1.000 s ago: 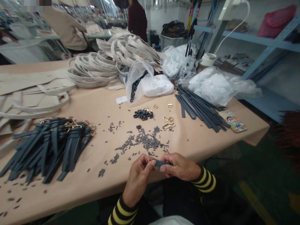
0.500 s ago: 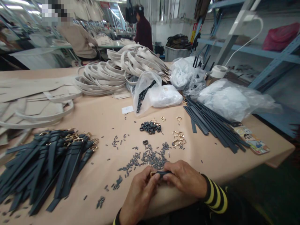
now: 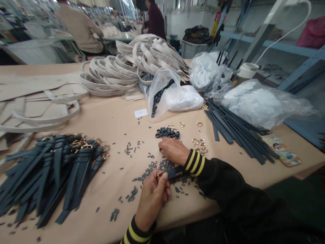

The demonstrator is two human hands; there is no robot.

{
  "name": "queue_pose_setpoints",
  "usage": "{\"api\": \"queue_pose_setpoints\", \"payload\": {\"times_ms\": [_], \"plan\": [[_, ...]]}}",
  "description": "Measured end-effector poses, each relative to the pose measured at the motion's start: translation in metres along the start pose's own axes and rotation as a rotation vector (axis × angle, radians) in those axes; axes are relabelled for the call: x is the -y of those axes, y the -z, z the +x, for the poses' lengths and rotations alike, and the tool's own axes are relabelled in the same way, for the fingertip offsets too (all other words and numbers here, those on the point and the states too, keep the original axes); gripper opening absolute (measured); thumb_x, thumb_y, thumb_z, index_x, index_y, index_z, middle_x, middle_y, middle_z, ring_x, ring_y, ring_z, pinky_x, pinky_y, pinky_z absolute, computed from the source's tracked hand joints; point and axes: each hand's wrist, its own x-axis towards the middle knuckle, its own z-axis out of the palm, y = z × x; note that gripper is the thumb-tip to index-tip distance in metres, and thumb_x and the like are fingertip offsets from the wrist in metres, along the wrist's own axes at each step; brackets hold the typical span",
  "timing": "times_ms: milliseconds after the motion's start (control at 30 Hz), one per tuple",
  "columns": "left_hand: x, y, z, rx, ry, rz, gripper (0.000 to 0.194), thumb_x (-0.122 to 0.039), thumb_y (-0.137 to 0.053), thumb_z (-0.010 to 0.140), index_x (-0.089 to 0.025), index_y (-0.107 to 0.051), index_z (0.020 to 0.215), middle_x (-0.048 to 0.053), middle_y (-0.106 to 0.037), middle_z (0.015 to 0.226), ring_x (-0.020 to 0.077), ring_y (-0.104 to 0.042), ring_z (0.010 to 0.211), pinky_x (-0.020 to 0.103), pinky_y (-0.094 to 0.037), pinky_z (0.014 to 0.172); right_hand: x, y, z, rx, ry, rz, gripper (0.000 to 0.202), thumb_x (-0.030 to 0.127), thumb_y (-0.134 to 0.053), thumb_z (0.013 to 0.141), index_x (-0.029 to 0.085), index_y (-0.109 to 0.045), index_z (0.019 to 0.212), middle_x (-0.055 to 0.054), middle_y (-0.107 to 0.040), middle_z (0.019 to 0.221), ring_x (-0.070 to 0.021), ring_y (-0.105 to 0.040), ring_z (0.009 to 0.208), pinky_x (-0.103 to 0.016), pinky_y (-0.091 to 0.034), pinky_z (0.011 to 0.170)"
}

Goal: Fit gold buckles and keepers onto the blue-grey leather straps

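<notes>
My left hand (image 3: 152, 195) is closed, its thumb and fingers pinching a gold buckle (image 3: 159, 175) with a dark blue strap (image 3: 175, 172) running from it to the right. The strap's far end passes behind my right cuff. My right hand (image 3: 175, 150) reaches across above the strap, its fingertips pinched on a small dark loop (image 3: 160, 149), mostly hidden. Just beyond lies a heap of dark strap loops (image 3: 167, 133). Around and under both hands are scattered small dark pieces (image 3: 147, 173). Several loose gold buckles (image 3: 202, 142) lie right of my right hand.
At left lies a pile of buckled dark straps (image 3: 58, 162). Plain dark strips (image 3: 236, 128) lie at right beside a cartoon-printed case (image 3: 283, 150). Beige straps (image 3: 152, 54) and plastic bags (image 3: 186, 98) stand at the back. Two people work beyond the table.
My right hand has left the strap and moved up and away to the lone loop near the heap. My left hand keeps the buckled strap. The view has tilted down slightly.
</notes>
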Motion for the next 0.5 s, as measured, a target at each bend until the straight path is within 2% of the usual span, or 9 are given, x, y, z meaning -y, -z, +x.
{"api": "queue_pose_setpoints", "payload": {"times_ms": [100, 167, 233, 267, 333, 400, 500], "plan": [[0.001, 0.002, 0.000, -0.007, -0.028, -0.045, 0.031, -0.044, -0.045, 0.082, -0.015, -0.043, 0.069, -0.003, -0.052, 0.047, 0.0056, -0.041, 0.035, 0.017, -0.032, 0.038, -0.004, 0.015, -0.020, -0.026, -0.015, 0.125, 0.010, 0.016, -0.052, 0.079, 0.010, -0.059, 0.080, -0.006, -0.060, 0.076, -0.0146, -0.057, 0.073, -0.026, -0.043, 0.067], [0.003, 0.002, -0.001, -0.016, -0.044, -0.080, 0.030, -0.043, -0.047, 0.081, -0.015, -0.044, 0.070, -0.004, -0.052, 0.048, 0.0057, -0.042, 0.035, 0.017, -0.032, 0.038, -0.005, 0.024, -0.045, -0.030, -0.074, 0.463, 0.012, 0.022, -0.053, 0.080, 0.012, -0.056, 0.084, -0.001, -0.059, 0.070, -0.0097, -0.056, 0.063, -0.022, -0.045, 0.062], [0.005, 0.002, -0.002, -0.030, -0.058, -0.108, 0.030, -0.043, -0.048, 0.081, -0.015, -0.044, 0.070, -0.004, -0.053, 0.048, 0.0059, -0.042, 0.036, 0.018, -0.032, 0.039, -0.002, 0.025, -0.075, -0.011, -0.177, 0.927, 0.016, 0.026, -0.056, 0.078, 0.012, -0.054, 0.085, 0.001, -0.057, 0.066, -0.0075, -0.054, 0.056, -0.021, -0.046, 0.056], [0.006, 0.001, -0.004, -0.037, -0.067, -0.116, 0.031, -0.043, -0.048, 0.081, -0.015, -0.044, 0.069, -0.004, -0.052, 0.048, 0.0059, -0.042, 0.037, 0.018, -0.033, 0.039, 0.001, 0.021, -0.089, -0.006, -0.237, 1.108, 0.019, 0.028, -0.058, 0.076, 0.012, -0.053, 0.084, 0.001, -0.057, 0.065, -0.0074, -0.055, 0.056, -0.021, -0.047, 0.056], [0.006, -0.002, -0.009, -0.048, -0.085, -0.122, 0.031, -0.043, -0.047, 0.081, -0.015, -0.045, 0.069, -0.004, -0.052, 0.049, 0.0061, -0.043, 0.039, 0.018, -0.035, 0.041, 0.009, 0.007, -0.114, -0.061, -0.354, 1.308, 0.024, 0.030, -0.063, 0.072, 0.011, -0.053, 0.083, 0.002, -0.057, 0.067, -0.0072, -0.056, 0.058, -0.022, -0.049, 0.059], [0.005, -0.008, -0.017, -0.053, -0.103, -0.123, 0.029, -0.041, -0.047, 0.082, -0.015, -0.045, 0.070, -0.004, -0.052, 0.050, 0.0064, -0.044, 0.041, 0.019, -0.037, 0.044, 0.017, -0.008, -0.128, -0.166, -0.453, 1.379, 0.030, 0.033, -0.067, 0.068, 0.011, -0.053, 0.083, 0.002, -0.056, 0.068, -0.0068, -0.056, 0.059, -0.021, -0.050, 0.060], [-0.001, -0.017, -0.029, -0.052, -0.116, -0.128, 0.027, -0.040, -0.048, 0.081, -0.015, -0.046, 0.071, -0.004, -0.052, 0.051, 0.0073, -0.045, 0.043, 0.020, -0.038, 0.046, 0.027, -0.020, -0.136, -0.268, -0.514, 1.435, 0.034, 0.034, -0.069, 0.065, 0.011, -0.053, 0.083, 0.002, -0.056, 0.066, -0.0065, -0.056, 0.059, -0.021, -0.050, 0.060]]}}
